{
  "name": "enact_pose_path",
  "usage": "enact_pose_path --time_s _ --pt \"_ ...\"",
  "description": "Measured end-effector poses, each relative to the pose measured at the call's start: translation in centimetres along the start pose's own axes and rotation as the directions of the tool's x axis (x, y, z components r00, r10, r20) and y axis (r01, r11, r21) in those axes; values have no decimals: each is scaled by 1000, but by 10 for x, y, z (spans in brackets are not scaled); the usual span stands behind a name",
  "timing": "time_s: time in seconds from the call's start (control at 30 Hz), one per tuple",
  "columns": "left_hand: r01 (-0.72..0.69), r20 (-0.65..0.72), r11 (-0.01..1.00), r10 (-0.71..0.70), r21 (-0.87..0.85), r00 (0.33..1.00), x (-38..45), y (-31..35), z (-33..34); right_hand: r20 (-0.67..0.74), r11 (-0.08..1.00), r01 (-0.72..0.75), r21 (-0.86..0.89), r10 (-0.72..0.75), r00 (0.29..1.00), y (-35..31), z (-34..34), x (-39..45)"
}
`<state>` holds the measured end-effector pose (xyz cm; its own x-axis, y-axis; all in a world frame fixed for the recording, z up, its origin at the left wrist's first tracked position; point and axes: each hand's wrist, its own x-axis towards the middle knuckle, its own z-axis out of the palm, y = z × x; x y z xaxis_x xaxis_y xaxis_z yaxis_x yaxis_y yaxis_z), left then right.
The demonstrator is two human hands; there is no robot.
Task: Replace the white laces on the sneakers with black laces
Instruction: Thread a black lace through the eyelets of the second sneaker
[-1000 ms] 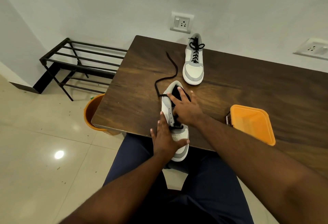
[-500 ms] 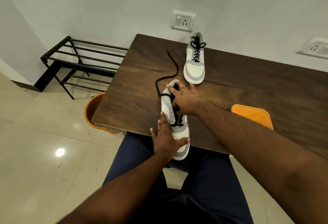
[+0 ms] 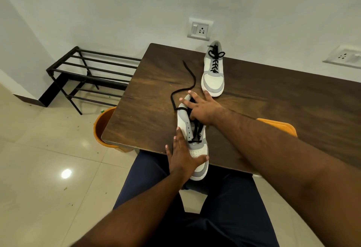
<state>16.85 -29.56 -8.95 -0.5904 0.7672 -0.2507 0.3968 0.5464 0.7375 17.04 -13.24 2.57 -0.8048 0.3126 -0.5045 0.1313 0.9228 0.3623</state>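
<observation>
Head view: low in the frame's centre, the left hand (image 3: 182,158) cups the toe of a white-and-grey sneaker (image 3: 192,135) overhanging the dark wooden bench (image 3: 273,98), thumb across the toecap. The right hand (image 3: 203,108), fingers spread straight, presses its collar. A loose black lace (image 3: 190,82) trails up-left. Farther off stands a black-laced matching sneaker (image 3: 214,72).
</observation>
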Motion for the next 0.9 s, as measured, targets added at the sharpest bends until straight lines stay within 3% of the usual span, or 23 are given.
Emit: enact_pose_path --time_s 0.07,0.17,0.4,0.5,0.57,0.63,0.7,0.73,0.83,0.9 --pt "5 13 1000 -5 12 1000 0 1 -1 18 999 -16 -50 17 1000 -10 2 4" --pt "4 25 1000 -4 11 1000 0 0 -2 -82 994 -10 -109 1 997 0 -5 3" --pt "20 53 1000 -20 0 998 4 2 -5 -237 996 -24 -84 3 971 31 -27 -21" --pt "39 56 999 -39 -5 998 5 8 -11 -289 996 -50 80 71 955 28 -28 -43" --pt "3 -39 997 -6 -78 999 7 20 -23 -277 947 12 320 81 957 21 -31 -62" --pt "-156 -140 968 130 -198 982 9 31 -39 -268 734 132 666 70 961 9 -33 -81" --pt "-318 -147 895 286 -312 947 14 33 -51 -239 407 180 896 99 966 1 -28 -92" --pt "-323 -136 872 293 -368 946 14 32 -56 -245 312 193 930 137 960 3 -22 -95" --pt "-153 -38 806 160 -572 986 9 15 -80 -272 156 236 959 276 922 22 -3 -106" --pt "-109 50 767 181 -633 982 4 9 -97 -251 65 244 968 353 902 29 8 -111"
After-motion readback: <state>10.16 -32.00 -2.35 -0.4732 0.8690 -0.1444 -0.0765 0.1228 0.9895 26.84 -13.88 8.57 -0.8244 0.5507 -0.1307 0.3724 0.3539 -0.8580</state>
